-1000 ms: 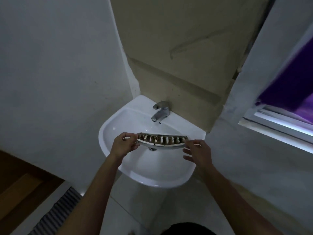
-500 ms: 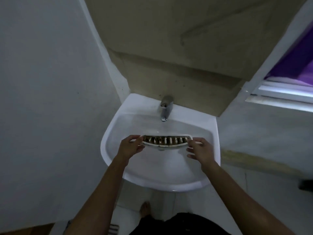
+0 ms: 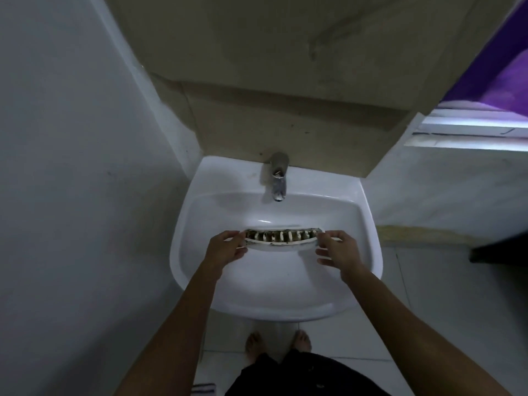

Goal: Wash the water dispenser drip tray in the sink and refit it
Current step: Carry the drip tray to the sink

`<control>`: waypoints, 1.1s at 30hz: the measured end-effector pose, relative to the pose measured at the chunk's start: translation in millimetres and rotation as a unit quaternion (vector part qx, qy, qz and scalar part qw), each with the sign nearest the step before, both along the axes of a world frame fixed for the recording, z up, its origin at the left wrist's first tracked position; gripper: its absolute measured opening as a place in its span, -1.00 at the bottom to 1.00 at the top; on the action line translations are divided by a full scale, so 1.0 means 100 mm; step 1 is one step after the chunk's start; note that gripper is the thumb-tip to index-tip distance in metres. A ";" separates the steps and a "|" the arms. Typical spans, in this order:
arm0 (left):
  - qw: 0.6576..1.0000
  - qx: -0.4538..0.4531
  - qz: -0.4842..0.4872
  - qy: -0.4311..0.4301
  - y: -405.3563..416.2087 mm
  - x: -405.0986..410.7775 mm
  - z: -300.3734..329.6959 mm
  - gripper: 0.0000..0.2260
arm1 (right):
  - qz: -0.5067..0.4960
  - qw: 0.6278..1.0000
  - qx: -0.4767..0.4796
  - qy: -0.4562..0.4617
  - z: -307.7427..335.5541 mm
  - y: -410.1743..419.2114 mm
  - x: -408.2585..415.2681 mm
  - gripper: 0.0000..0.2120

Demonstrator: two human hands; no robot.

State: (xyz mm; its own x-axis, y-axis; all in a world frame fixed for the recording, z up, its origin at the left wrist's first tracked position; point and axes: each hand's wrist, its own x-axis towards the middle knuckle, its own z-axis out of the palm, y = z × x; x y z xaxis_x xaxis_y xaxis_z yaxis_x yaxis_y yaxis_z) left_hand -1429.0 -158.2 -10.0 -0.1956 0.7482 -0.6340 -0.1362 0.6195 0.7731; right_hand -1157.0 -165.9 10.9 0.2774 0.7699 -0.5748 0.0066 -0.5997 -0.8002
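Standing now squarely before the sink (image 3: 368, 252), the person is holding the soiled drip tray (image 3: 281, 238) over its basin, below the tap (image 3: 278, 178), where a second ago the approach was oblique. The left hand (image 3: 227, 247) and right hand (image 3: 337, 248) are each pinching one end; no water is running, so washing is only about to begin.

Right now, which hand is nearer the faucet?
Neither, clearly. The left hand and right hand hold opposite ends of the drip tray, below the faucet, roughly equally far.

Drip tray (image 3: 281, 239) in both hands over sink (image 3: 200, 224)

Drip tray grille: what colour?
White slats on the curved plastic drip tray, dark brown grime between; head view.
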 end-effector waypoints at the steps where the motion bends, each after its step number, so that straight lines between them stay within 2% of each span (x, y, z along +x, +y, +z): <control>1: 1.000 -0.006 -0.005 0.004 0.02 -0.01 -0.02 -0.80 | 0.002 1.000 -0.005 -0.002 -0.02 0.03 -0.01 -0.69; 6: 0.999 -0.030 -0.029 0.012 0.14 -0.06 -0.11 -0.82 | 0.009 1.000 -0.024 -0.003 -0.11 0.16 -0.03 -0.69; 14: 0.995 -0.076 -0.039 0.047 0.27 -0.08 -0.19 -0.68 | 0.015 0.997 -0.072 -0.025 -0.19 0.32 -0.06 -0.72; 18: 0.992 -0.095 -0.031 0.072 0.31 -0.07 -0.24 -0.64 | 0.011 0.995 -0.090 -0.040 -0.26 0.35 -0.05 -0.63; 33: 0.986 -0.094 -0.052 0.125 0.34 -0.06 -0.27 -0.64 | 0.054 0.989 -0.089 -0.107 -0.33 0.46 -0.07 -0.58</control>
State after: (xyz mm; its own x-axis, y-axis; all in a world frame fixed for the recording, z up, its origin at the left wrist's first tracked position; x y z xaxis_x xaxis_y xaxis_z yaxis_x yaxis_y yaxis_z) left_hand -1434.6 -124.5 -37.1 -0.2919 0.6463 -0.7051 0.1168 0.7558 0.6443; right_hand -1164.1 -120.3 -22.0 0.3295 0.6928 -0.6415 0.2357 -0.7182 -0.6546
